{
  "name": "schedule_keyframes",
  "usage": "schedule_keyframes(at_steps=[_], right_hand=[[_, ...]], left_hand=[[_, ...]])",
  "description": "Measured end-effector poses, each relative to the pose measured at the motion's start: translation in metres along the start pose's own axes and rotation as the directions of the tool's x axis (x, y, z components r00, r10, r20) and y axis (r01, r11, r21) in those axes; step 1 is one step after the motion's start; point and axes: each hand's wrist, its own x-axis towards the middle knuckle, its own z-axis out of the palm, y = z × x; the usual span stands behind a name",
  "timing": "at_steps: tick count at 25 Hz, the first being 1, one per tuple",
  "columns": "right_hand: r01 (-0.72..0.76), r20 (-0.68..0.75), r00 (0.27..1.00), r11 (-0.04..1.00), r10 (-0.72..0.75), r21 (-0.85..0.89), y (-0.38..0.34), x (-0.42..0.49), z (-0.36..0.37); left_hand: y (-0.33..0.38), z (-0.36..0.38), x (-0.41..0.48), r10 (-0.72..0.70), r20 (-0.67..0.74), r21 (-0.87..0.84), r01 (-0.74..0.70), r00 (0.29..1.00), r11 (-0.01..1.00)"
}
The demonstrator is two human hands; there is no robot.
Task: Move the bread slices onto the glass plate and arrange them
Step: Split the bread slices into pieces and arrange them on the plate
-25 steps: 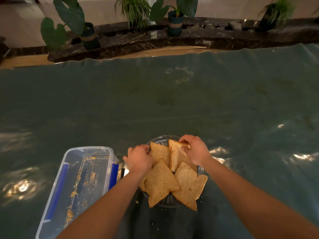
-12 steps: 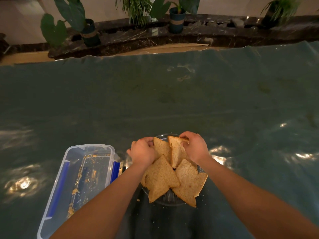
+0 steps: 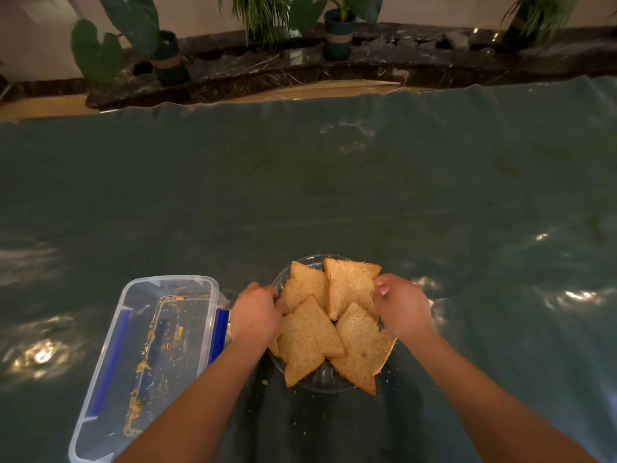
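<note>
Bread, as four tan triangular slices [image 3: 334, 320], lies on the round clear glass plate [image 3: 322, 379], points meeting near the plate's middle and outer corners overhanging its rim. Two slices sit on the far half of the plate, two on the near half; neighbours overlap at their edges. We note our left hand [image 3: 255, 315] at the plate's left side, fingers curled, fingertips touching the edge of the far-left slice; whether they pinch it, we cannot tell. Our right hand [image 3: 400, 304] is at the plate's right side, fingers loosely bent and close to the far-right slice's corner, contact unclear. The hands are apart, the bread between them. Just left of the plate stands a clear rectangular plastic container with blue side clips [image 3: 150, 355], crumbs on its floor. Plate and container rest on a dark green glossy table cover [image 3: 334, 182]. Beyond the plate, past the cover's far edge, potted green plants [image 3: 337, 31] stand on a dark marble ledge [image 3: 267, 68].
</note>
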Motion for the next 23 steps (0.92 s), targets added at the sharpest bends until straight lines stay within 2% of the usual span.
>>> schedule_keyframes(at_steps=[4,7,10,16,20,23], right_hand=[[-0.015,0.050,0.999,0.993,0.021,-0.114,-0.005,0.000,-0.002],[0.017,0.088,0.996,0.989,-0.004,-0.146,-0.012,-0.001,-0.001],[0.025,0.093,0.996,0.994,-0.015,-0.106,-0.012,-0.001,0.004],[-0.029,0.077,0.997,0.999,0.032,-0.043,-0.012,0.003,0.000],[-0.021,0.072,0.997,0.997,0.026,-0.072,-0.015,0.002,0.000],[0.030,0.076,0.997,0.996,-0.024,-0.080,-0.016,-0.001,0.002]], left_hand=[[0.003,-0.005,0.003,-0.077,0.043,0.043,0.075,0.996,0.996],[0.005,-0.009,0.002,-0.177,0.090,-0.037,0.181,0.980,0.983],[0.002,-0.010,0.000,-0.224,0.133,-0.135,0.242,0.965,0.961],[0.001,-0.007,0.001,-0.218,0.153,-0.211,0.247,0.964,0.946],[0.002,-0.003,0.002,-0.133,0.105,-0.036,0.138,0.985,0.990],[0.008,-0.004,0.001,-0.146,0.105,-0.022,0.149,0.984,0.989]])
